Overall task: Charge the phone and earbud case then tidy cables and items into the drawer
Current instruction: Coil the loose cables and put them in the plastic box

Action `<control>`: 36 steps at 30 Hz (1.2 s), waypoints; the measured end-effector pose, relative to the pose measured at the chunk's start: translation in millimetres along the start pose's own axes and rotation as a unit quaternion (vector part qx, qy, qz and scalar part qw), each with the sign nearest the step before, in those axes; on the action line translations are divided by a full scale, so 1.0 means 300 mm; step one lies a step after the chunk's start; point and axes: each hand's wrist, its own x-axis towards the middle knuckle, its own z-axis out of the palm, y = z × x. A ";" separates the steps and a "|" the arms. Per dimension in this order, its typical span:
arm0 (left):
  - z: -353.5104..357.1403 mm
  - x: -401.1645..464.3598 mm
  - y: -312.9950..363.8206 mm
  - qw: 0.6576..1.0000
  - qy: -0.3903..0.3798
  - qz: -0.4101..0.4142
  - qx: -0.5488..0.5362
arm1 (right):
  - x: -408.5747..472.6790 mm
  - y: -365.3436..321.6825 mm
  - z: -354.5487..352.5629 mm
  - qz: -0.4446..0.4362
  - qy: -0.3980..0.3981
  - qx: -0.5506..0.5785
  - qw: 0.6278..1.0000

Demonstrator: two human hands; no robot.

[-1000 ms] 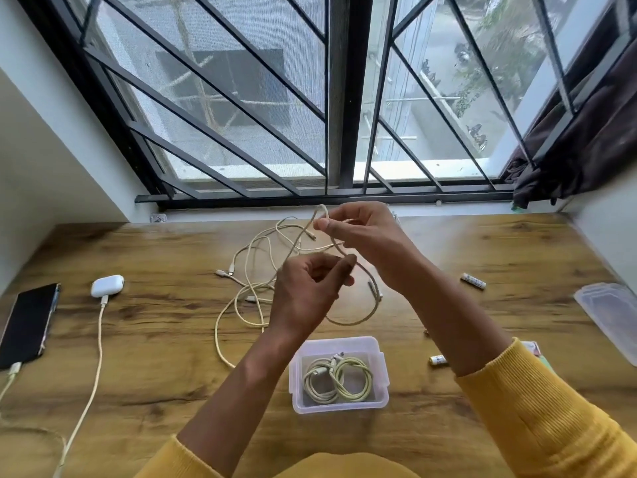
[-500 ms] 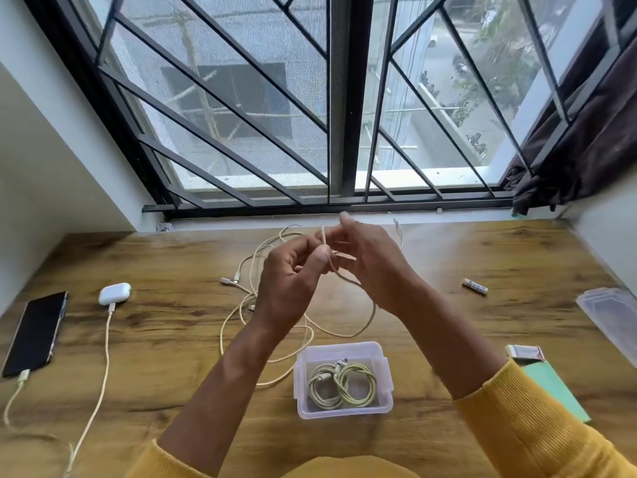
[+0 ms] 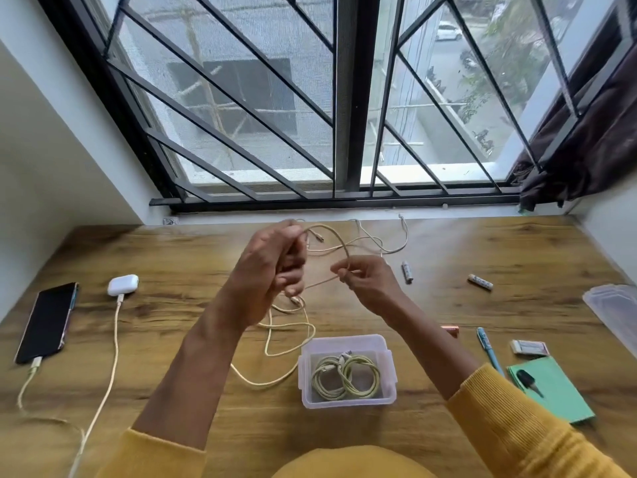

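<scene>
The phone (image 3: 46, 322) lay face up at the far left of the wooden desk (image 3: 179, 250), a cable plugged into its near end, and just to its right sat the white earbud case (image 3: 123, 285) with its own white charging cable (image 3: 110, 367) running toward the near edge. Above the middle of the desk the left hand (image 3: 265, 270) was raised with its fingers curled around a pale loose cable (image 3: 339, 246), and the right hand (image 3: 365, 281) pinched the same cable between thumb and fingertips, the two hands a little apart with a loop arching between them. The rest of that cable trailed on the desk below and behind the hands. Near the front sat a clear plastic box (image 3: 348, 401) holding coiled cables (image 3: 344, 377). To the right lay two batteries (image 3: 407, 271), a blue pen (image 3: 489, 350), an eraser (image 3: 529, 347), a green notebook (image 3: 558, 391) with a dark key on it, and a clear lid (image 3: 617, 308) at the far right edge.
</scene>
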 end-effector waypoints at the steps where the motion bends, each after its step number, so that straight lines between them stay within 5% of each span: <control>1: -0.009 0.002 -0.011 0.998 0.059 -0.009 -0.002 | 0.001 0.009 -0.006 0.003 0.013 0.021 1.000; 5: -0.032 0.010 -0.070 0.978 0.203 -0.049 0.016 | -0.011 -0.054 -0.033 -0.038 0.074 0.091 0.992; 12: -0.014 0.030 -0.089 0.946 0.279 -0.061 0.152 | -0.048 -0.282 -0.081 -0.170 0.098 0.176 0.965; 17: 0.021 0.018 -0.044 0.930 0.270 0.081 0.234 | -0.051 -0.369 -0.098 -0.241 0.071 0.132 0.959; 22: 0.072 0.019 -0.005 0.935 0.144 0.186 0.265 | -0.044 -0.363 -0.080 -0.239 0.048 0.077 0.967; 29: 0.027 0.046 -0.028 0.897 0.172 0.136 0.384 | -0.050 -0.278 -0.084 -0.172 -0.044 0.074 0.981; 36: 0.014 0.046 -0.006 0.841 0.278 0.208 0.416 | -0.034 -0.147 -0.086 -0.132 -0.160 -0.057 0.977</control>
